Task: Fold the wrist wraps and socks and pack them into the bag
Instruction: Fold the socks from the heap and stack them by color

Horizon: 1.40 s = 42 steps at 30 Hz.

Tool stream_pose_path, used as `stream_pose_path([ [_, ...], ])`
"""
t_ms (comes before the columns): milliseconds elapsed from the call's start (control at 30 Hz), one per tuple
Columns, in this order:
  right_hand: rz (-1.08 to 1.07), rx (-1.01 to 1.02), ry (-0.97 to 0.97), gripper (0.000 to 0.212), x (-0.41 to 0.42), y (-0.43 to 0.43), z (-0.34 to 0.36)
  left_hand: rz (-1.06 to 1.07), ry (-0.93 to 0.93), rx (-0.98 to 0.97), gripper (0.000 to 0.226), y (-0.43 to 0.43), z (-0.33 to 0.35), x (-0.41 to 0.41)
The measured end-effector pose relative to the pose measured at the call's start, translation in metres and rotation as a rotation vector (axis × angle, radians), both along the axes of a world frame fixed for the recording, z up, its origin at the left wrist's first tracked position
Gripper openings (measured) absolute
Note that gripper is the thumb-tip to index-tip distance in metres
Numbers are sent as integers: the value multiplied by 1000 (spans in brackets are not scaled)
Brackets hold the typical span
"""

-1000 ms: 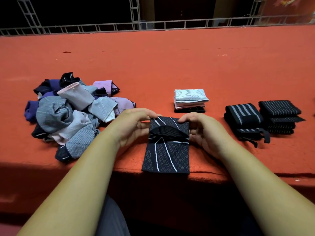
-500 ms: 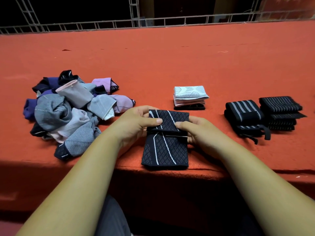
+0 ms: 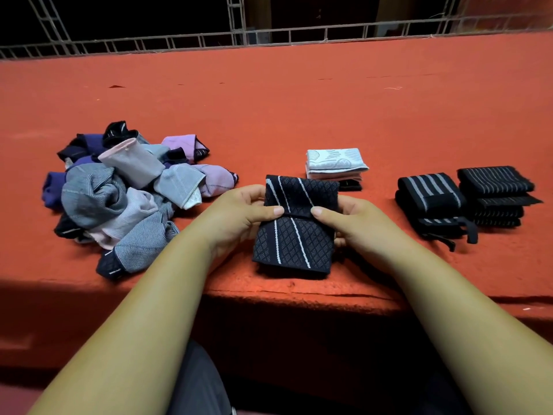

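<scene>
A black sock (image 3: 294, 229) with white stripes and a diamond pattern lies folded near the front edge of the red surface. My left hand (image 3: 239, 214) grips its left side, thumb on top at the fold. My right hand (image 3: 351, 220) grips its right side the same way. A small stack of folded socks (image 3: 335, 164), pale blue on top, sits just behind. Two piles of folded black striped wrist wraps (image 3: 431, 202) (image 3: 496, 193) lie to the right. A heap of unfolded socks (image 3: 128, 190) in grey, pink and purple lies to the left. No bag is in view.
The red carpeted surface (image 3: 299, 100) stretches far back to a metal railing (image 3: 269, 37). Its front edge (image 3: 299, 292) drops off just below the sock, above my lap.
The sock's top part has been folded down over its lower part. Both thumbs now press on the fold line, and the sock is lifted slightly toward the folded stack.
</scene>
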State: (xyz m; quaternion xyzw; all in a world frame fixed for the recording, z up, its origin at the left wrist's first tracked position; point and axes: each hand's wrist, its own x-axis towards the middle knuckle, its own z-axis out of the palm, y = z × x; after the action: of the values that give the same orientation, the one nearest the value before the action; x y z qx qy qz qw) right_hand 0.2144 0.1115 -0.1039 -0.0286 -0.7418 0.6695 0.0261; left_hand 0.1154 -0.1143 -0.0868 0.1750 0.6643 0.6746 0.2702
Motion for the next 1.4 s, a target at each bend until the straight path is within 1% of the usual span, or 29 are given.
stream_pose_path([
  [67, 11, -94, 8, 25, 0, 0, 1, 2, -17, 45, 40, 1, 0, -1],
  [200, 33, -265, 13, 41, -2, -1, 0, -6, -75, 92, 44, 1, 4, -3],
  [300, 49, -357, -16, 36, 0, -2, 4, 3, -154, 130, 36, 2, 6, -3],
  [400, 51, -398, 0, 42, 4, 0, 10, 31, -282, 153, 31, 3, 8, -3],
  [467, 39, -388, -13, 54, 6, 1, 15, 22, -317, 125, 41, 3, 8, -3],
  [533, 37, -435, -22, 64, 8, 1, 19, -8, -333, 81, 56, 2, 8, -2],
  [600, 74, -476, -5, 63, 10, 0, 19, -63, -290, 23, 60, 2, 10, 2],
  [667, 52, -399, 11, 51, 9, 1, 17, -94, -209, -32, 50, 2, 13, 9],
  [733, 16, -339, 37, 38, 6, 1, 14, -97, -154, -32, 40, 1, 12, 12],
  [767, 13, -364, 46, 38, 4, 0, 13, -91, -136, -17, 39, 2, 11, 12],
  [833, 10, -455, 38, 46, 3, -2, 11, -62, -98, 23, 38, 3, 10, 11],
  [867, 10, -449, 20, 43, 3, -2, 10, -40, -78, 53, 38, 4, 11, 12],
  [967, 16, -204, -49, 25, 3, -2, 8, 43, -18, 142, 42, 9, 11, 11],
  [1033, -56, -109, -18, 20, 2, 0, 8, 75, -17, 159, 42, 12, 8, 9],
  [1067, -97, -77, 20, 18, 1, 0, 9, 66, -27, 138, 41, 13, 8, 10],
  [1133, -159, -20, 86, 17, 1, 0, 9, 32, -27, 33, 35, 15, 7, 14],
  [1200, -198, 21, 104, 16, 0, 0, 9, 51, 10, -38, 30, 18, 4, 16],
  [1267, -230, -3, 84, 16, -1, -2, 8, 126, 40, -31, 26, 22, 0, 15],
  [1333, -279, -88, 69, 19, -3, -5, 10, 176, 54, -12, 21, 26, -2, 13],
  [1400, -353, -143, 78, 26, -4, -8, 12, 199, 55, 17, 18, 30, -3, 12],
])
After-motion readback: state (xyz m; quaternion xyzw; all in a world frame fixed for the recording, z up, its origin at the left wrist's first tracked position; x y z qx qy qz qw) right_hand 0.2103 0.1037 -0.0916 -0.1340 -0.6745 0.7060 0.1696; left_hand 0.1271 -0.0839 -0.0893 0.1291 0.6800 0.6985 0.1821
